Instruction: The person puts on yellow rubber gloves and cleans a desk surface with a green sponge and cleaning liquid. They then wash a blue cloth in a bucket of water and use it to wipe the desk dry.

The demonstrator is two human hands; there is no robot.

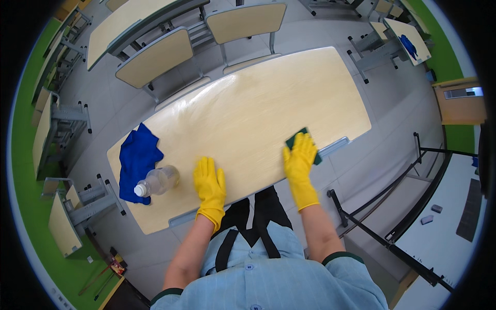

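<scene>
Both hands wear yellow rubber gloves. My left hand (209, 188) rests palm down near the front edge of a pale wood-look desk (248, 112), its fingers together and thumb a little apart. Under my right hand (300, 164) is a dark green scouring pad (296, 138), pressed flat on the desktop near the right front edge; the palm hides much of it. To the left of my left hand stands a clear plastic bottle (161, 180) with a white cap, seen from above. A crumpled blue cloth (138, 159) lies beside the bottle. Streaks of wet shine show on the desktop.
Two chairs (159, 58) stand behind the desk, with another desk (128, 23) beyond. On a desk at far right lies a second blue cloth (408, 46). A whiteboard on a black frame (387, 244) with erasers (427, 220) is at right. A broom (93, 279) lies at lower left.
</scene>
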